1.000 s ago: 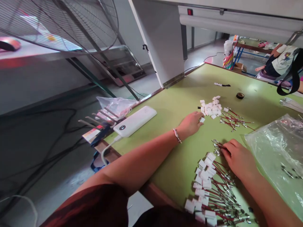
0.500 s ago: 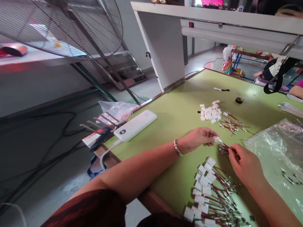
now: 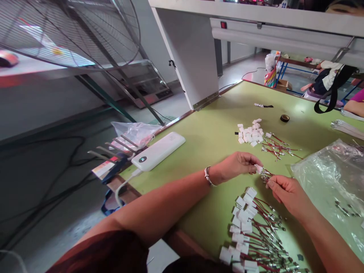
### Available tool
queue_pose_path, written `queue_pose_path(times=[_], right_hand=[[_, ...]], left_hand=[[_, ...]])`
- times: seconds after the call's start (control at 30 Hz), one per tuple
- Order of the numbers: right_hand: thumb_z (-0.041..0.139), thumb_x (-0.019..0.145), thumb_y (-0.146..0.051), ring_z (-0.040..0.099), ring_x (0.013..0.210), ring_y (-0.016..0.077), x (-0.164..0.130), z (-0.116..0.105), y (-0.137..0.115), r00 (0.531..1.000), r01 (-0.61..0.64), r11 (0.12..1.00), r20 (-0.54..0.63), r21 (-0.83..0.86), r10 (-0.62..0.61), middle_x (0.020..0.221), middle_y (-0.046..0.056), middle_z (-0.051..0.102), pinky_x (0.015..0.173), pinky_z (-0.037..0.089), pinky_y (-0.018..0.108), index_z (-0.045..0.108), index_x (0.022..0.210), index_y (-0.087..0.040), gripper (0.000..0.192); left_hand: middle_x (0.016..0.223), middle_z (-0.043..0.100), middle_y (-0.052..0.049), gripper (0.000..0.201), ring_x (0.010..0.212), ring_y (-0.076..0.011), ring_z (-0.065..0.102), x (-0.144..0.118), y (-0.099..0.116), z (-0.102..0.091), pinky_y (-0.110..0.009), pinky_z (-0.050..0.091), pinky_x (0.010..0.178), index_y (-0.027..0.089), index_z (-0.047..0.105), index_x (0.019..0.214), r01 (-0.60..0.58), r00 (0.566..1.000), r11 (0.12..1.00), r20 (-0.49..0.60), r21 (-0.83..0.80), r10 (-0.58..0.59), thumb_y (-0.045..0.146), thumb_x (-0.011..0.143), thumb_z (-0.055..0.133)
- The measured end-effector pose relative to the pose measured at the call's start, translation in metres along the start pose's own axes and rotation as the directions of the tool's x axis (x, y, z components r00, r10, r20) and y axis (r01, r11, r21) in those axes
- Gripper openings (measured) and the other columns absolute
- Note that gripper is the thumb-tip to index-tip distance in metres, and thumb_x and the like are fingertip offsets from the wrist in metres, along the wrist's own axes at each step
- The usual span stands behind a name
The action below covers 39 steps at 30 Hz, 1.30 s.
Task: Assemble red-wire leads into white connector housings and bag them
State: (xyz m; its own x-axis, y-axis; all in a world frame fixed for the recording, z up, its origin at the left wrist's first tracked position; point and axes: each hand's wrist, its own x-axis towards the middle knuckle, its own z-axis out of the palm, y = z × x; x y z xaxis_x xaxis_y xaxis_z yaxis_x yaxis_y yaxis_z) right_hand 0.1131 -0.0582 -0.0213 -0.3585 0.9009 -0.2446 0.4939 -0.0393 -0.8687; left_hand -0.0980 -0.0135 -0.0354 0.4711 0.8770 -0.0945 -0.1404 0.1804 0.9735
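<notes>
My left hand (image 3: 240, 167), with a bracelet at the wrist, pinches a small white plastic connector (image 3: 258, 169) above the green table. Close to its right, my right hand (image 3: 288, 191) has thumb and finger closed on a thin dark red wire with metal ends (image 3: 265, 175); the wire's tip meets or nearly meets the connector. Below both hands lies a pile of white connectors with red wires attached (image 3: 245, 217). Beyond the hands are a heap of loose white connectors (image 3: 250, 133) and a scatter of loose red wires with metal terminals (image 3: 278, 148).
A white power bank (image 3: 159, 151) with a cable sits at the left table edge. Clear plastic bag (image 3: 330, 170) lies right. A black tape roll (image 3: 284, 118) is farther back. A large fan (image 3: 85, 34) stands left. Another person (image 3: 322, 81) sits in the background.
My right hand has shifted left, bringing its fingers closer to the connector. My left hand keeps its pinch, and the connector has tilted slightly. The whole view has shifted a little.
</notes>
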Motion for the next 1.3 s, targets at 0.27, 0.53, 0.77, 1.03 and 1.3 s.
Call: queue_pose_path(times=[0.27,0.53,0.77,1.03,1.3], right_hand=[[0.048,0.086,-0.045,0.026,0.047,0.0078,-0.001,-0.003,-0.002,0.997,-0.053,0.995,0.053,0.08,0.049,0.049,-0.007,0.035,0.047,0.019,0.023,0.056,0.074,-0.019,0.029],[0.049,0.083,-0.041,0.024,0.045,0.0072,-0.002,-0.001,-0.002,0.99,-0.123,0.987,0.088,0.105,0.114,0.047,-0.008,0.033,0.045,0.017,0.022,0.055,0.068,-0.018,0.028],[0.047,0.083,-0.039,0.028,0.051,0.009,0.0,0.012,0.001,0.997,0.048,0.997,-0.056,-0.06,-0.051,0.053,-0.006,0.031,0.047,0.024,0.022,0.046,0.063,-0.02,0.029],[0.044,0.088,-0.033,0.039,0.051,0.0104,-0.001,0.015,0.009,0.967,0.198,0.92,-0.089,-0.339,-0.24,0.053,-0.005,0.044,0.051,0.032,0.024,0.049,0.063,-0.02,0.029],[0.046,0.089,-0.028,0.056,0.061,0.0128,-0.005,-0.003,0.005,0.944,0.276,0.797,-0.007,-0.537,-0.331,0.066,0.0,0.064,0.059,0.041,0.027,0.066,0.068,-0.023,0.029]], left_hand=[[0.074,0.068,0.0,0.014,0.062,-0.0072,0.055,0.0,-0.001,-0.002,-0.022,0.045,0.063,0.016,0.07,0.088,-0.011,0.999,0.998,0.043,0.064,0.008,0.02,0.074,0.07],[0.076,0.07,-0.002,0.014,0.066,-0.0084,0.059,-0.006,0.007,0.0,-0.021,0.05,0.067,0.016,0.071,0.088,-0.141,0.981,0.944,0.173,0.298,0.092,0.02,0.075,0.067],[0.06,0.064,0.002,0.018,0.054,-0.0086,0.06,-0.003,-0.01,0.009,-0.022,0.049,0.054,0.014,0.063,0.086,0.027,0.987,0.991,0.155,0.129,-0.047,0.025,0.074,0.072],[0.094,0.068,-0.008,0.027,0.086,-0.0169,0.062,0.008,-0.003,-0.012,-0.035,0.052,0.084,0.017,0.066,0.107,-0.291,0.957,0.746,0.199,0.6,0.213,0.03,0.084,0.064],[0.126,0.06,-0.012,0.034,0.122,-0.0237,0.048,0.035,-0.019,-0.071,-0.047,0.038,0.108,0.016,0.066,0.111,-0.181,0.89,0.129,0.106,0.975,0.444,0.01,0.09,0.04]])
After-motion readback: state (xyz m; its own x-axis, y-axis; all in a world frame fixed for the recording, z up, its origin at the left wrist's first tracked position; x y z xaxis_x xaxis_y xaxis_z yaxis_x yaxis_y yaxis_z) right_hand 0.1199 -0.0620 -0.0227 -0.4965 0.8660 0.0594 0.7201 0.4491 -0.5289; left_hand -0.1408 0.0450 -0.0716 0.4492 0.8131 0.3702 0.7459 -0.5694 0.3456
